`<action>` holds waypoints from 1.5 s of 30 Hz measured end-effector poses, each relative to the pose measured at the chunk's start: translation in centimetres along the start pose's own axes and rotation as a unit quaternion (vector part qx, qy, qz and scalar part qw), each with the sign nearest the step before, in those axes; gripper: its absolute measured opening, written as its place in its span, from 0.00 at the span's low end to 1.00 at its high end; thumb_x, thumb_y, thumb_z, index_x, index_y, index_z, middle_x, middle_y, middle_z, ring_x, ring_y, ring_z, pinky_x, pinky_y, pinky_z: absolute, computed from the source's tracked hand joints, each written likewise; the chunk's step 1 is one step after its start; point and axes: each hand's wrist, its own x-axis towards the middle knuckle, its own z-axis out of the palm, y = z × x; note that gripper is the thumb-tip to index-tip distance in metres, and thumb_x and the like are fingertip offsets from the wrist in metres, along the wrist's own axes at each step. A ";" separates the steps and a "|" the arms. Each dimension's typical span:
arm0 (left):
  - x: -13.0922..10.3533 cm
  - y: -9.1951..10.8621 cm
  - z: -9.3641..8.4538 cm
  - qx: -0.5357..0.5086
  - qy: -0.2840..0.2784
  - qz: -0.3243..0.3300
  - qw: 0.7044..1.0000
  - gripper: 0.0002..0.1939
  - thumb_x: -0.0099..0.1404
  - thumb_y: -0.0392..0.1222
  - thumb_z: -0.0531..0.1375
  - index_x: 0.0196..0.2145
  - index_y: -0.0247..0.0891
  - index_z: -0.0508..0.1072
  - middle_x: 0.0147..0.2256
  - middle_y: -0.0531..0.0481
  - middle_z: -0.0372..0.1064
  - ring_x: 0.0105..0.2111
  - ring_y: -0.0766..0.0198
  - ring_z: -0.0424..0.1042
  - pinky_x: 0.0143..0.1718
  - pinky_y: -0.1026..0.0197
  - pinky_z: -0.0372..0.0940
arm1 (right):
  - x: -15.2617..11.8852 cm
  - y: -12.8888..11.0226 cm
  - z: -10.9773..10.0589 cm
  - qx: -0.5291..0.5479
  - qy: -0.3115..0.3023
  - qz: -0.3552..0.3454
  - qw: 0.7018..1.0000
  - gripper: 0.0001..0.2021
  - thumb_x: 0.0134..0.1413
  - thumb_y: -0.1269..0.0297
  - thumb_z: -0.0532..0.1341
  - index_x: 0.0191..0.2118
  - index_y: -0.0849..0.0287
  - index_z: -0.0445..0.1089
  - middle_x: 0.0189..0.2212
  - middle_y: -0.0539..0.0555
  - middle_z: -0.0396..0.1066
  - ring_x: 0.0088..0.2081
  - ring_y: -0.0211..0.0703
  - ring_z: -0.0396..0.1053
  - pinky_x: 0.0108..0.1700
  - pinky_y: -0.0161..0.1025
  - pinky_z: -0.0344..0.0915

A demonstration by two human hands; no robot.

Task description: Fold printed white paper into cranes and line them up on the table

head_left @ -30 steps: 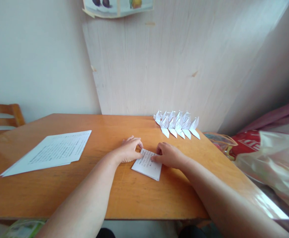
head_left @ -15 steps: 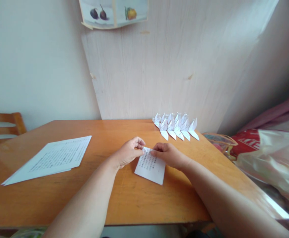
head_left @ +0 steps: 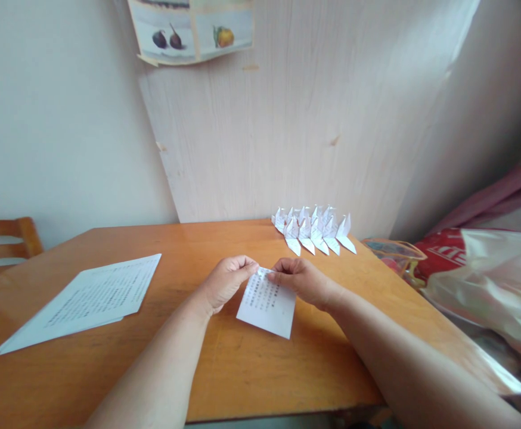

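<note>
Between my hands is a small squarish sheet of printed paper (head_left: 267,310), its lower edge pointing toward me. My left hand (head_left: 233,280) pinches the paper's far left corner between thumb and forefinger. With its thumb on top and curled fingers behind, my right hand (head_left: 303,280) grips the far edge close beside. The paper appears tilted a little above the table; whether it has several layers I cannot tell. Beyond my hands, several folded paper pieces (head_left: 316,232) with upright points stand in two rows near the table's back edge.
A stack of printed sheets (head_left: 86,298) lies on the left of the wooden table (head_left: 153,369). Plastic bags (head_left: 488,286), red and whitish, crowd the right side. A wooden chair (head_left: 5,238) stands at far left, and a wall panel (head_left: 251,149) rises behind the table.
My left thumb and forefinger have closed onto the paper's far corner, where they were apart before. The camera view has tipped slightly upward and to the right.
</note>
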 end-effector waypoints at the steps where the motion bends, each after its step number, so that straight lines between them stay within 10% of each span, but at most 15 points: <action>1: 0.0 0.1 0.1 -0.008 -0.002 -0.005 1.000 0.15 0.62 0.51 0.62 0.30 0.36 0.71 0.28 0.54 0.67 0.29 0.65 0.65 0.35 0.61 0.59 | 0.0 0.0 0.0 0.002 0.000 0.000 1.000 0.12 0.54 0.55 0.65 0.30 0.59 0.69 0.25 0.51 0.70 0.25 0.36 0.63 0.25 0.34 0.58; 12: -0.3 0.3 0.7 -0.020 -0.009 -0.016 1.000 0.14 0.60 0.50 0.64 0.29 0.36 0.70 0.26 0.53 0.69 0.28 0.65 0.66 0.33 0.61 0.61 | -0.1 -0.6 0.3 -0.013 0.015 -0.005 1.000 0.15 0.57 0.51 0.62 0.30 0.60 0.69 0.24 0.51 0.69 0.23 0.35 0.61 0.24 0.34 0.55; 29: 0.3 0.3 -1.6 -0.035 0.145 0.050 0.988 0.14 0.56 0.50 0.68 0.29 0.36 0.73 0.29 0.51 0.74 0.32 0.63 0.69 0.39 0.61 0.61 | 0.6 -0.2 -2.5 0.024 0.134 -0.026 0.990 0.18 0.55 0.46 0.62 0.30 0.58 0.71 0.25 0.52 0.70 0.28 0.39 0.64 0.32 0.37 0.60; 37: 0.4 0.1 -0.7 -0.048 0.134 0.061 0.988 0.15 0.57 0.51 0.67 0.29 0.36 0.72 0.29 0.52 0.73 0.31 0.64 0.68 0.38 0.61 0.62 | -0.1 -0.4 1.3 0.254 -0.076 -0.009 0.964 0.20 0.49 0.52 0.69 0.45 0.60 0.74 0.44 0.59 0.76 0.45 0.49 0.73 0.51 0.46 0.66; 45: 0.7 -0.3 -0.6 -0.059 0.142 0.067 0.986 0.13 0.58 0.50 0.67 0.29 0.37 0.71 0.30 0.52 0.73 0.34 0.64 0.68 0.41 0.61 0.62 | 0.0 0.0 1.3 0.258 -0.050 0.018 0.965 0.17 0.42 0.66 0.71 0.43 0.60 0.76 0.42 0.58 0.78 0.47 0.51 0.74 0.54 0.48 0.66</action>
